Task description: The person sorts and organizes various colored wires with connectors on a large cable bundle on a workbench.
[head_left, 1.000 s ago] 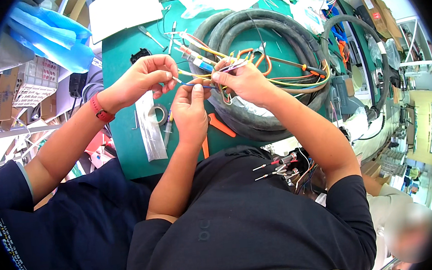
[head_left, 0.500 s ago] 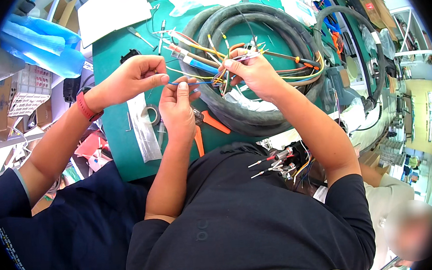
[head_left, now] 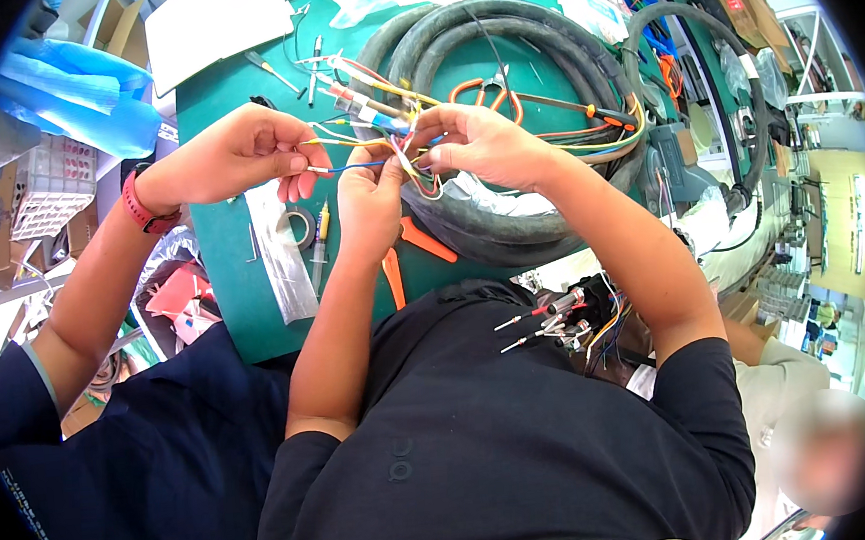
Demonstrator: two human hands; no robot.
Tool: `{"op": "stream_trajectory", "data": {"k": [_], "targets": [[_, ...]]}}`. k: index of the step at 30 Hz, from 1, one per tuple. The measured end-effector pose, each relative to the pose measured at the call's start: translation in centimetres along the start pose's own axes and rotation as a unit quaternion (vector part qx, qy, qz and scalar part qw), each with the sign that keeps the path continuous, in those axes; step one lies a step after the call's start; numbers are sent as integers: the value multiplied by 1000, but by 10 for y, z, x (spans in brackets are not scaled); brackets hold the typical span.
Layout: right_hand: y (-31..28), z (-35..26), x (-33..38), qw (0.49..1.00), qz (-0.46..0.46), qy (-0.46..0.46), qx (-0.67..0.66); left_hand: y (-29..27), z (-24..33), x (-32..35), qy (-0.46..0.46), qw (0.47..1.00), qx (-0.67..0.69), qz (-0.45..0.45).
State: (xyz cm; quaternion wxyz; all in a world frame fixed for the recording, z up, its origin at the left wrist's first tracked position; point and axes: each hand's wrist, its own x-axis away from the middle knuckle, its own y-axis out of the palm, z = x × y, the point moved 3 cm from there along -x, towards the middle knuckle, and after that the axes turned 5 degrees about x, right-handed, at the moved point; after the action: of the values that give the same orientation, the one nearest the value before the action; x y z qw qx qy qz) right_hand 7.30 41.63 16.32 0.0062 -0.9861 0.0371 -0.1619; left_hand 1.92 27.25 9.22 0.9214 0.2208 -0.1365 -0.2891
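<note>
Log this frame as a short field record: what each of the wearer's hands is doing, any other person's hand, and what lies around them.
left hand: pinching coloured wires in the bundle
right hand: gripping the same bundle from the right
co-worker's hand: red wristband, holding thin wires that run toward the bundle
surface: green mat
behind the hands: coiled grey hose, orange-handled pliers
near the left forearm: tape roll, syringe, orange cutters
</note>
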Motion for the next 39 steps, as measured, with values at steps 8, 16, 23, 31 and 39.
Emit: {"op": "stream_trajectory", "data": {"k": [8,16,23,31,39], "targets": [[-8,15,-16,937,-2,-32,348,5,6,3,15,1000,-17,-19],[-10,32,-24,918,-16,-51,393,3,6,0,4,1000,-14,-8],[-20,46,-26,924,-40,-7,381,3,5,3,24,999,9,-29],[-20,51,-29,932,-73,27,353,1,1,5,15,999,-28,-17],[-22,38,-21,932,-59,39,354,2,-7,-2,34,999,2,-28]]}}
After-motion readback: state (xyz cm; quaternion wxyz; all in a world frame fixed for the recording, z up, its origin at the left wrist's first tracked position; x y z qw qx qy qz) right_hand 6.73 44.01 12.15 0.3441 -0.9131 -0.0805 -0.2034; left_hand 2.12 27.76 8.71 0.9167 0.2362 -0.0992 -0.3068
